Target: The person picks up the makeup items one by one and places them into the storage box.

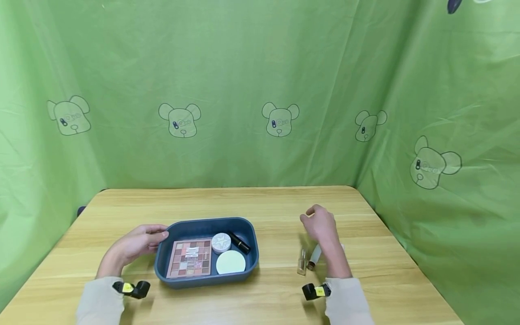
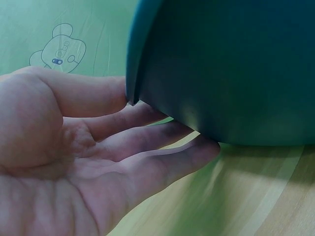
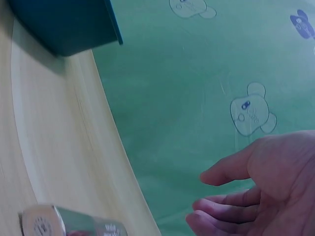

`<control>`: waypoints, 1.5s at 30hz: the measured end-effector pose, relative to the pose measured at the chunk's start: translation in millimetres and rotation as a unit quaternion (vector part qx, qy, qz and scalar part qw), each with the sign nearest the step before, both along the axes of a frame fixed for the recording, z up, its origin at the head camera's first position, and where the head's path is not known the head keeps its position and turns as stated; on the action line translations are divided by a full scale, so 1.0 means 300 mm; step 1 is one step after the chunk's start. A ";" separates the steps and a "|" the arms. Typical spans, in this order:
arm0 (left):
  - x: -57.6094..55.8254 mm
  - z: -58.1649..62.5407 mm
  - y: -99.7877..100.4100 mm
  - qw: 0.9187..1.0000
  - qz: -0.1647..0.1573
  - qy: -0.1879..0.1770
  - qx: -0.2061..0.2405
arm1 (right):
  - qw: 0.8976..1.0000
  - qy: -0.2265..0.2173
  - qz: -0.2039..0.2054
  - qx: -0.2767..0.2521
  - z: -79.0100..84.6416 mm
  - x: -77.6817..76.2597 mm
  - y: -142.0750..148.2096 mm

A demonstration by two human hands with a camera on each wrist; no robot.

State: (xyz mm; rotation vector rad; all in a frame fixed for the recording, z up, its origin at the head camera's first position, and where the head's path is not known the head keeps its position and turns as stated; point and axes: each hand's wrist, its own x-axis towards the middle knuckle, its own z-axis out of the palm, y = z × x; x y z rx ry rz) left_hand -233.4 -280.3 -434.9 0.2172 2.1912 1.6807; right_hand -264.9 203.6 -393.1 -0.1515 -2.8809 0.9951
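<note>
Dark blue, rounded-rectangular tray (image 1: 211, 281): located left of centre on the pale wood-grain table (image 1: 284, 203), as seen in the head view. Contents: a flat, pink-edged palette of square pans (image 1: 189, 258) at left; a small round white jar with a star on its lid (image 1: 221, 243) and a slim black cylindrical tube (image 1: 239, 242) at upper right; a cream disc with one flattened edge (image 1: 230, 262) at lower right. The left hand (image 1: 138, 241) touches the tray's left side. The right hand (image 1: 321, 223) holds nothing, its fingers loosely bent. Near its wrist lie a clear tube with a gold-toned base (image 1: 302, 262) and a white tube with a dark brown end (image 1: 314, 257). A green cloth printed with bear heads (image 1: 231, 158) stands behind.

Left wrist view: thumb tip meets the tray rim; the fingers, extended and slightly spread, reach to the outer wall below it.

Right wrist view: thumb and fingers are parted, gripping nothing. A cylinder with a peach-coloured round end (image 3: 44, 226) occupies the lower left corner; which tube it is, I cannot tell.
</note>
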 end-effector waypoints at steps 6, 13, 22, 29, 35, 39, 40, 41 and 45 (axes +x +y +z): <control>0.000 0.001 0.000 1.000 -0.001 0.000 -0.002 | 1.000 -0.016 -0.008 0.020 -0.015 -0.006 0.042; -0.002 0.000 -0.001 1.000 -0.003 0.002 0.002 | 0.998 -0.048 -0.020 0.033 -0.038 -0.019 0.084; -0.006 0.000 -0.001 1.000 -0.005 0.005 0.004 | 0.995 -0.092 -0.012 0.021 -0.048 -0.016 0.127; -0.006 -0.005 -0.001 1.000 -0.005 0.001 0.006 | 0.992 -0.125 -0.015 0.031 -0.060 -0.019 0.147; -0.008 -0.008 -0.003 1.000 -0.004 0.000 0.002 | 0.988 -0.151 -0.021 0.023 -0.068 -0.015 0.155; -0.008 -0.009 -0.003 1.000 0.000 0.000 0.002 | 0.986 -0.165 -0.018 0.026 -0.069 -0.009 0.155; -0.008 -0.009 -0.003 1.000 -0.001 0.000 0.003 | 0.985 -0.170 -0.015 0.028 -0.070 -0.008 0.155; -0.008 -0.009 -0.003 1.000 -0.001 0.001 0.002 | 0.984 -0.175 -0.013 0.027 -0.070 -0.006 0.155; -0.008 -0.008 -0.004 1.000 0.000 0.001 0.003 | 0.982 -0.189 -0.010 0.018 -0.071 0.001 0.152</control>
